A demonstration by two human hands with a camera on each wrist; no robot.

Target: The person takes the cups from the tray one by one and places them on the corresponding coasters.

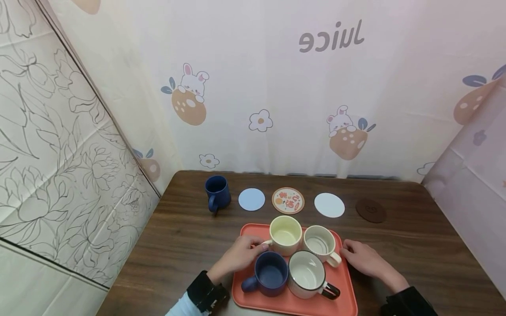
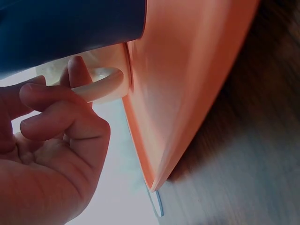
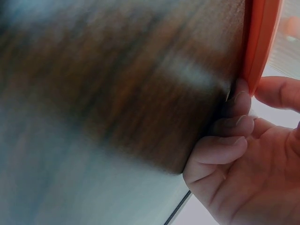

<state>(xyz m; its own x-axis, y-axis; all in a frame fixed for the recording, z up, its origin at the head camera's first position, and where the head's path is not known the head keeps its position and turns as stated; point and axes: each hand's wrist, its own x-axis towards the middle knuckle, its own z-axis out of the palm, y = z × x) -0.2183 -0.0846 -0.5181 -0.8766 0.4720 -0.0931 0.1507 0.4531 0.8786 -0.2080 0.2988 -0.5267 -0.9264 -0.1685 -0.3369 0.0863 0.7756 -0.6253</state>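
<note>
An orange tray [image 1: 345,287] lies on the brown table [image 1: 178,245] near me, carrying several mugs. My left hand [image 1: 258,247] is at the tray's left side, and in the left wrist view its fingers [image 2: 70,101] curl round the cream handle [image 2: 107,83] of the pale yellow mug [image 1: 285,235]. Beside that mug stand a white mug [image 1: 319,243], a dark blue mug [image 1: 270,274] and a black-rimmed white mug [image 1: 306,274]. My right hand [image 1: 349,252] holds the tray's right rim [image 3: 260,42], with fingertips [image 3: 239,101] curled under it and the thumb over it.
Along the table's far side stand a second dark blue mug [image 1: 217,193] and a row of round coasters: pale blue [image 1: 251,199], patterned [image 1: 288,200], white [image 1: 329,205], dark brown [image 1: 370,210]. Printed curtains close off the back and both sides.
</note>
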